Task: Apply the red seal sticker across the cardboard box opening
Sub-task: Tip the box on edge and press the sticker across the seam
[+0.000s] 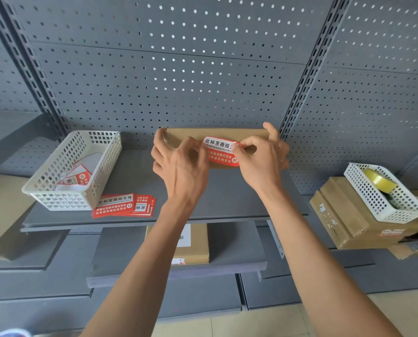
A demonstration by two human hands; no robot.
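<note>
A flat brown cardboard box (191, 134) rests on the grey shelf (135, 171) against the pegboard. A red and white seal sticker (221, 152) lies across its front face. My left hand (178, 161) covers the box's left part, fingers touching the sticker's left end. My right hand (261, 159) pinches the sticker's lifted right end between thumb and forefinger, its other fingers wrapped around the box's right end. The box's opening seam is hidden behind the sticker and my hands.
A white perforated basket (57, 190) with peeled sticker backings sits left on the shelf, a stack of red sticker sheets (122, 205) beside it. At right, another white basket (373, 198) with a yellow tape roll (379, 182) stands on cardboard boxes (344, 222). Lower shelves hold another box (198, 242).
</note>
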